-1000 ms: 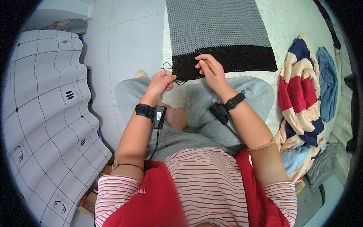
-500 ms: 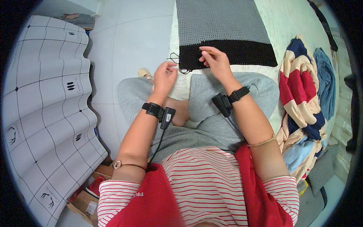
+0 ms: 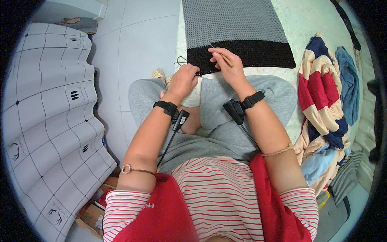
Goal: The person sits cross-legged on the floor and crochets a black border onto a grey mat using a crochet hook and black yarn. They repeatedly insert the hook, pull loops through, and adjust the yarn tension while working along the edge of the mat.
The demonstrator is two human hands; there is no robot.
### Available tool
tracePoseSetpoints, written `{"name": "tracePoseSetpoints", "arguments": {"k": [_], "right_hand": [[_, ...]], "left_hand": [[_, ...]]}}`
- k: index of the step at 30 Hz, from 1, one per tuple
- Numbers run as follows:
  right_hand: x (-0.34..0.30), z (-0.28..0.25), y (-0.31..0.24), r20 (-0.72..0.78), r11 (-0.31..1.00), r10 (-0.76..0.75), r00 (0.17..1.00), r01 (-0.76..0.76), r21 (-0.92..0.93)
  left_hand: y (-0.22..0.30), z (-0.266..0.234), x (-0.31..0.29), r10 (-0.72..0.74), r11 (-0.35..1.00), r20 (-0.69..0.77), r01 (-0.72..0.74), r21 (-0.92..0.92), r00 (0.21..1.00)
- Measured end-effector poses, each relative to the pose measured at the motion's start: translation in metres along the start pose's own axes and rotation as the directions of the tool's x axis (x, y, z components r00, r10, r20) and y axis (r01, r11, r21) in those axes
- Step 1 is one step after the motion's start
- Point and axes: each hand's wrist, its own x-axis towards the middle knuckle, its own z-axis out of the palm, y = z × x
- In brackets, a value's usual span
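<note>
A crocheted piece, grey with a wide black band along its near edge, lies flat in front of my knees. My right hand is closed around a slim brownish crochet hook, whose thin tip points at the left part of the black band. At the band's near left corner, my left hand has its fingers closed on the edge of the piece. A loose loop of black yarn shows just beyond those fingers. What lies under the left fingertips is hidden.
The piece rests on a pale surface. To the right are a crumpled cream, red and navy cloth and a blue cloth. A white gridded sheet hangs at the left, with a cardboard box below it.
My left hand has moved right onto the near left corner of the black band. My right hand has tilted, so the hook now shows more clearly. The piece has shifted slightly left.
</note>
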Motion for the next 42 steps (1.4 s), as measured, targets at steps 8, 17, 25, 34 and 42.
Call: {"name": "tracePoseSetpoints", "arguments": {"k": [8,17,25,34,42], "right_hand": [[0.000,-0.001,0.013,0.196,0.774,-0.278,0.940,0.340,-0.534],[0.004,0.011,0.025,0.344,0.471,-0.447,0.826,0.544,-0.694],[0.009,0.000,0.014,0.224,0.734,-0.308,0.925,0.381,-0.562],[0.033,-0.016,0.006,0.198,1.000,0.004,0.980,-0.007,0.015],[0.046,-0.026,0.000,0.223,0.987,0.150,0.963,-0.159,0.023]], "left_hand": [[-0.007,0.004,-0.001,0.022,0.999,-0.019,-0.021,0.034,1.000],[-0.013,0.003,0.008,-0.017,0.999,-0.039,0.016,-0.036,0.999],[-0.007,-0.016,0.015,-0.283,0.927,-0.035,0.264,-0.266,0.959],[0.009,-0.039,0.040,-0.254,0.802,-0.142,0.127,-0.584,0.957],[0.020,-0.038,0.068,-0.182,0.721,-0.002,0.133,-0.680,0.983]]}}
